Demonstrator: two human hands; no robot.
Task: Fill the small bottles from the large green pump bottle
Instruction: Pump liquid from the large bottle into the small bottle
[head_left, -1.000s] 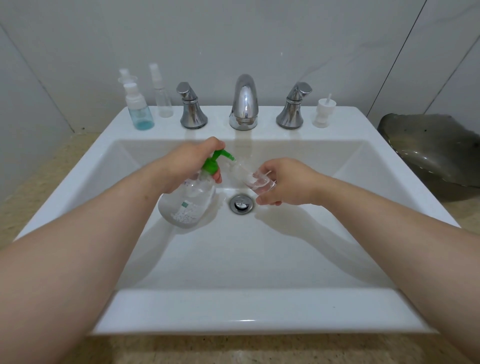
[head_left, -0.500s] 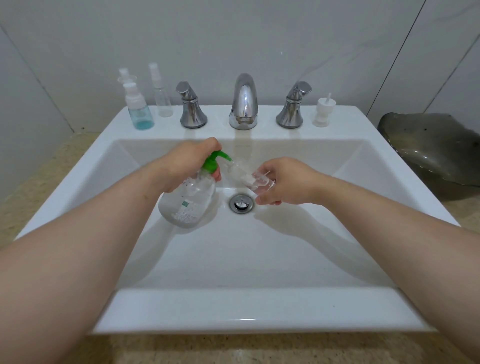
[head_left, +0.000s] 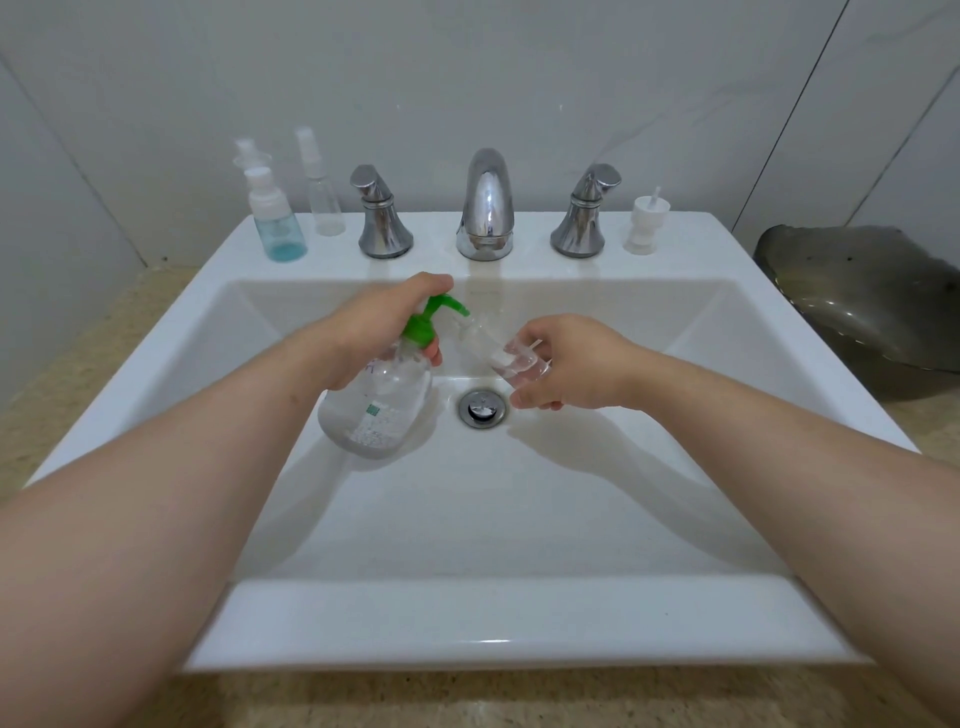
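- Left hand (head_left: 374, 332) grips pump bottle (head_left: 379, 410) at the neck, forefinger on the green head; bottle tilted over sink (head_left: 467, 623).
- Right hand (head_left: 571, 364) pinches small clear bottle (head_left: 498, 351), mouth near the nozzle.
- Drain (head_left: 482, 409) below; blue bottle (head_left: 275, 223) on back ledge.

The pump bottle (head_left: 379, 410) in the middle of the frame is see-through, with a bright green pump top and a white label. The small bottle (head_left: 514, 361) beside it is clear. The sink (head_left: 467, 623) is white and the tap (head_left: 485, 208) shiny silver. At the upper left, a spray bottle (head_left: 278, 228) is light blue with a white top. The counter (head_left: 467, 696) is sandy yellow with speckles.
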